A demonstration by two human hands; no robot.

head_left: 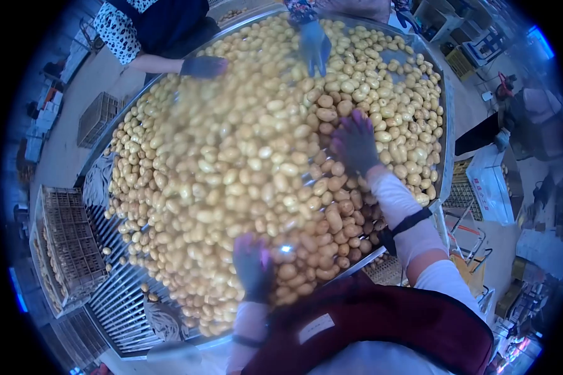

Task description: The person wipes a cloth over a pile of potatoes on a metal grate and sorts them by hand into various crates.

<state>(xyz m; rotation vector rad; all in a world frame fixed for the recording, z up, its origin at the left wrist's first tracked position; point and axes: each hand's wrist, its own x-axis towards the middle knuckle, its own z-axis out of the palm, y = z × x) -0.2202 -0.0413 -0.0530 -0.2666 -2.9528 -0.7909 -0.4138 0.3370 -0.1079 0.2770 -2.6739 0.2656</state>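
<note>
A thick layer of small yellow potatoes [244,169] covers a metal sorting table [445,137]. My right hand [355,145], in a grey glove with purple fingertips, reaches far over the table. Its fingers are spread on the potatoes, beside some browner ones [326,114]. Nearer my body, my left hand [254,267] wears the same kind of glove and rests against the potatoes by the front edge. Its fingers are stretched out, and I see nothing held in either hand. Haze blurs the potatoes at the middle and upper left.
Across the table, one co-worker's gloved hand [204,66] and another's gloved hand [315,47] are over the potatoes. A crate of potatoes [75,244] stands at the left, beside slatted metal bars [122,312] with a grey cloth [162,320]. A white carton [491,184] sits at the right.
</note>
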